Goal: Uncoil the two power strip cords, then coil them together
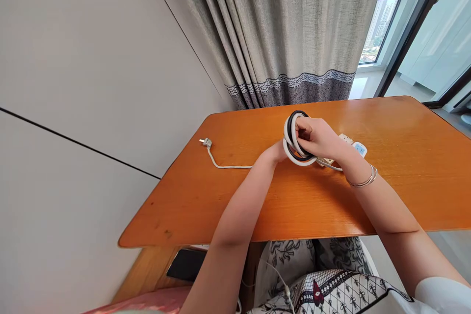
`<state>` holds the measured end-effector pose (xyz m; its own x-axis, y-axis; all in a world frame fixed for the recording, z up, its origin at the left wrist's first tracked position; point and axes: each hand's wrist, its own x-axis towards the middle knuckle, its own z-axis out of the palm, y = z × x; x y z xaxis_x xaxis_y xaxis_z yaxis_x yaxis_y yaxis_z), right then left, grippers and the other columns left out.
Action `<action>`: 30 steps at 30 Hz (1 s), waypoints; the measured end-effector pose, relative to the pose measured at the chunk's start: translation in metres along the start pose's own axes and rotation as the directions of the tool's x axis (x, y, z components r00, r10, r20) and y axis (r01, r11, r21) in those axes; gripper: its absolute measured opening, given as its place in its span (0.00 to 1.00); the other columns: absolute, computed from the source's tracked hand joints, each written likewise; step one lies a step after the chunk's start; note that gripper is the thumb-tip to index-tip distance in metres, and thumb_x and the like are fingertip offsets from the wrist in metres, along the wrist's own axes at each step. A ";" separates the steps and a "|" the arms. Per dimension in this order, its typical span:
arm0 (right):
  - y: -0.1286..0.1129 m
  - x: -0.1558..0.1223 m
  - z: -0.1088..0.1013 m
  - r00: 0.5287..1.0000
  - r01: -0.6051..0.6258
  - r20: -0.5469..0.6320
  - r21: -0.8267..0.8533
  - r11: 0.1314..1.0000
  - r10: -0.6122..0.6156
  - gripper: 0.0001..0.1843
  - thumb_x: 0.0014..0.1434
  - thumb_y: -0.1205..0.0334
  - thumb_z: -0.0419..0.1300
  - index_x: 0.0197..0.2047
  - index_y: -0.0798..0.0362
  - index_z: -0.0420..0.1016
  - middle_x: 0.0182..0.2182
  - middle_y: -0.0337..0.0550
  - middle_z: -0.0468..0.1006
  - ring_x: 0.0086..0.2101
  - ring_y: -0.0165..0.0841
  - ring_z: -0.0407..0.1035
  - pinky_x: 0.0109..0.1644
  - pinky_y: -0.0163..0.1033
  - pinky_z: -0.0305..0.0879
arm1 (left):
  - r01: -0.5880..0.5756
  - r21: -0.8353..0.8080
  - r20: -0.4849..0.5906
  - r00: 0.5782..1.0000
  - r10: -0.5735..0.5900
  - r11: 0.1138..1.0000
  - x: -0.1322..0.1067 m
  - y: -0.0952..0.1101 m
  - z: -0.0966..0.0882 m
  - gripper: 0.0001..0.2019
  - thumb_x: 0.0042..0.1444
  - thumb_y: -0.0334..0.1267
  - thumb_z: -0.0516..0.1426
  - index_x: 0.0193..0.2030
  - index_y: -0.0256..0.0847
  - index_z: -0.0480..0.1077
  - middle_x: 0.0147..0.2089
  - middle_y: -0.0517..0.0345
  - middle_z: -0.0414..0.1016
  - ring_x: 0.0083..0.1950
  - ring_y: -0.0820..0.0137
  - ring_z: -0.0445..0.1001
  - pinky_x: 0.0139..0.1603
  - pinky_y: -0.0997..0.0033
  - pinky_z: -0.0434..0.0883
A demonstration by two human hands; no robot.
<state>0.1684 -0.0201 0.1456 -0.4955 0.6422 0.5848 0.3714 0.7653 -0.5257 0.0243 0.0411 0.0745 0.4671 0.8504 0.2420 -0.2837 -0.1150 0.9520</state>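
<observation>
A coil of black and white cable (290, 130) is bunched into several loops above the table. My right hand (318, 135) is closed on the coil's right side, its fingers curled inward. My left hand (280, 151) reaches up behind the coil at its lower left; the loops hide its fingers. A white power cord with a grey-white plug (207, 143) lies on the table to the left and runs toward my left forearm. Partly behind my right wrist are a white power strip (346, 138) and a white adapter with a blue face (359, 148).
The orange wooden table (412, 171) stands beside a pale wall panel (91, 83). A grey curtain (294, 24) hangs behind its far edge. Below the left front edge lies a black phone (187, 264). A thin white cable (281, 279) crosses my lap.
</observation>
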 end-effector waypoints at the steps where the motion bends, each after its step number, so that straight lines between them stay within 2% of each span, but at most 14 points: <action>1: -0.001 0.000 0.001 1.000 0.016 -0.022 -0.014 1.000 -0.016 0.05 0.53 0.68 0.55 0.28 0.50 0.62 0.26 0.36 0.70 0.27 0.28 0.61 0.33 0.34 0.58 | 0.034 0.005 0.022 0.999 -0.034 0.999 -0.001 0.002 -0.003 0.20 0.37 0.46 0.73 0.38 0.41 0.79 0.42 0.50 0.84 0.51 0.52 0.80 0.51 0.51 0.79; 4: -0.002 0.000 0.000 0.993 0.054 -0.105 -0.022 0.998 -0.056 0.05 0.52 0.68 0.54 0.28 0.50 0.61 0.26 0.36 0.70 0.27 0.28 0.61 0.33 0.34 0.58 | 0.140 0.008 0.126 0.982 -0.140 0.990 -0.006 0.018 -0.013 0.23 0.37 0.48 0.72 0.41 0.40 0.79 0.45 0.46 0.83 0.57 0.49 0.78 0.56 0.50 0.76; 6: -0.003 0.000 -0.002 0.988 0.065 -0.138 -0.019 0.998 -0.067 0.05 0.53 0.68 0.54 0.29 0.50 0.61 0.27 0.37 0.71 0.28 0.29 0.63 0.34 0.35 0.59 | 0.137 -0.034 0.167 0.977 -0.130 0.990 -0.011 0.037 -0.013 0.28 0.34 0.44 0.73 0.45 0.40 0.78 0.49 0.44 0.82 0.61 0.45 0.75 0.59 0.49 0.74; 7: -0.003 -0.001 -0.002 0.989 0.063 -0.133 -0.022 0.998 -0.065 0.05 0.54 0.68 0.54 0.29 0.50 0.61 0.27 0.37 0.71 0.29 0.29 0.64 0.35 0.35 0.60 | 0.096 -0.078 0.155 0.984 -0.083 0.992 -0.014 0.047 -0.011 0.32 0.33 0.45 0.73 0.49 0.41 0.77 0.52 0.44 0.80 0.64 0.44 0.73 0.61 0.48 0.73; 9: -0.006 -0.001 -0.001 0.995 0.047 -0.081 -0.060 0.997 -0.051 0.04 0.55 0.67 0.55 0.31 0.50 0.62 0.28 0.38 0.72 0.29 0.30 0.65 0.36 0.35 0.60 | -0.033 -0.176 0.058 0.997 0.044 0.984 -0.021 0.065 -0.001 0.34 0.38 0.53 0.70 0.54 0.44 0.74 0.60 0.46 0.76 0.67 0.47 0.70 0.64 0.49 0.71; 10: -0.007 -0.001 0.000 0.998 0.034 -0.046 -0.101 0.994 -0.039 0.04 0.56 0.67 0.55 0.31 0.50 0.63 0.28 0.38 0.72 0.29 0.30 0.64 0.36 0.35 0.59 | -0.093 -0.183 0.021 0.995 0.099 0.979 -0.024 0.072 0.006 0.35 0.39 0.56 0.70 0.55 0.46 0.73 0.62 0.48 0.74 0.68 0.48 0.68 0.65 0.50 0.70; 12: -0.010 -0.001 0.005 1.000 0.010 0.004 -0.208 0.978 -0.010 0.04 0.57 0.67 0.56 0.32 0.51 0.64 0.28 0.38 0.72 0.28 0.30 0.63 0.34 0.36 0.56 | -0.143 -0.132 0.035 0.988 0.148 0.981 -0.030 0.079 0.018 0.36 0.36 0.56 0.72 0.53 0.46 0.74 0.64 0.48 0.73 0.69 0.49 0.67 0.67 0.53 0.67; 15: -0.011 0.001 0.010 0.999 -0.040 -0.002 -0.334 0.942 0.041 0.04 0.58 0.67 0.57 0.32 0.51 0.66 0.29 0.39 0.73 0.28 0.31 0.64 0.32 0.36 0.53 | -0.158 -0.074 0.105 0.981 0.165 0.985 -0.032 0.077 0.029 0.29 0.39 0.52 0.73 0.47 0.42 0.75 0.58 0.46 0.77 0.65 0.51 0.71 0.66 0.54 0.67; 17: -0.010 0.002 0.010 0.998 -0.065 -0.022 -0.370 0.927 0.061 0.04 0.58 0.66 0.58 0.32 0.50 0.66 0.30 0.40 0.75 0.29 0.33 0.67 0.32 0.36 0.52 | -0.165 -0.088 0.111 0.978 0.175 0.982 -0.031 0.072 0.029 0.24 0.42 0.48 0.72 0.44 0.41 0.74 0.51 0.48 0.79 0.60 0.54 0.75 0.63 0.56 0.69; 19: -0.008 0.002 0.009 0.996 -0.083 -0.067 -0.370 0.925 0.062 0.03 0.57 0.65 0.59 0.35 0.50 0.68 0.32 0.40 0.78 0.30 0.34 0.70 0.32 0.36 0.54 | -0.173 -0.123 0.068 0.981 0.182 0.977 -0.027 0.067 0.028 0.22 0.43 0.46 0.71 0.43 0.42 0.74 0.45 0.53 0.79 0.52 0.59 0.78 0.57 0.60 0.72; 23: -0.002 0.000 0.009 0.965 -0.134 -0.258 -0.298 0.945 0.055 0.13 0.58 0.66 0.59 0.47 0.47 0.70 0.36 0.38 0.82 0.35 0.35 0.76 0.35 0.36 0.61 | -0.148 -0.134 -0.088 0.987 0.137 0.980 -0.024 0.064 0.028 0.24 0.41 0.47 0.71 0.43 0.43 0.71 0.33 0.63 0.73 0.34 0.69 0.76 0.40 0.69 0.74; 25: 0.003 -0.001 0.009 0.943 -0.123 -0.333 -0.322 0.939 0.009 0.12 0.60 0.66 0.58 0.47 0.47 0.73 0.38 0.39 0.83 0.37 0.34 0.77 0.36 0.35 0.63 | -0.141 -0.101 -0.126 0.984 0.128 0.985 -0.024 0.066 0.029 0.25 0.40 0.49 0.71 0.43 0.44 0.70 0.33 0.63 0.73 0.33 0.69 0.76 0.38 0.69 0.73; 30: 0.012 -0.004 0.004 0.880 -0.095 -0.452 -0.475 0.875 -0.149 0.08 0.64 0.61 0.57 0.41 0.48 0.78 0.34 0.41 0.83 0.33 0.34 0.75 0.38 0.37 0.66 | -0.215 -0.040 -0.147 0.967 0.207 0.976 -0.025 0.071 0.033 0.25 0.40 0.49 0.71 0.42 0.44 0.69 0.42 0.58 0.76 0.44 0.66 0.76 0.48 0.69 0.72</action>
<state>0.1720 -0.0130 0.1347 -0.1367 0.4701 0.8719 0.7452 0.6287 -0.2222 0.0198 -0.0047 0.1425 0.2699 0.8745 0.4031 -0.4110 -0.2739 0.8695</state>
